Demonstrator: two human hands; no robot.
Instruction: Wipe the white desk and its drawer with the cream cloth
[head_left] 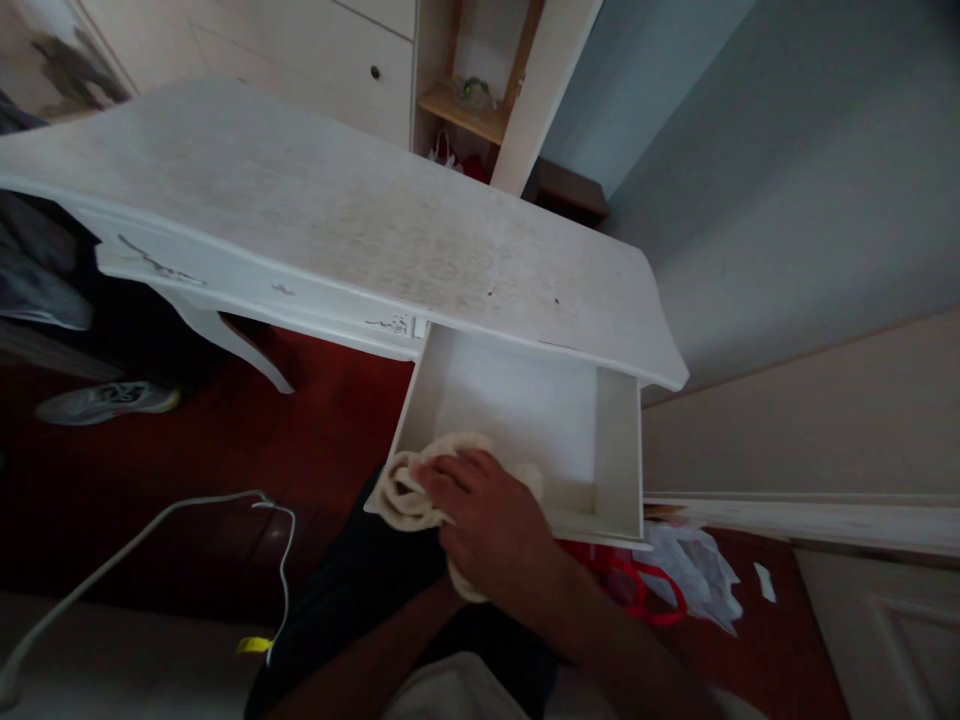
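Note:
My right hand [491, 515] is closed on a cream cloth [412, 500], which is bunched over the front left corner of an open white drawer [517, 410]. Folds of the cloth spread along the drawer's front edge and hang below my palm. My left forearm [367, 655] reaches up from below toward the drawer front; the left hand itself is hidden behind my right hand and the cloth. The drawer is pulled out from a white desk [247, 180], whose top is worn and stained.
On the red-brown floor lie a white cable [165, 515] with a yellow tag, a sneaker [109, 402], a red-handled bag [652, 590] and a clear plastic bag [697, 565]. A white cabinet [315, 60] stands behind the desk. The grey wall [787, 200] rises at right.

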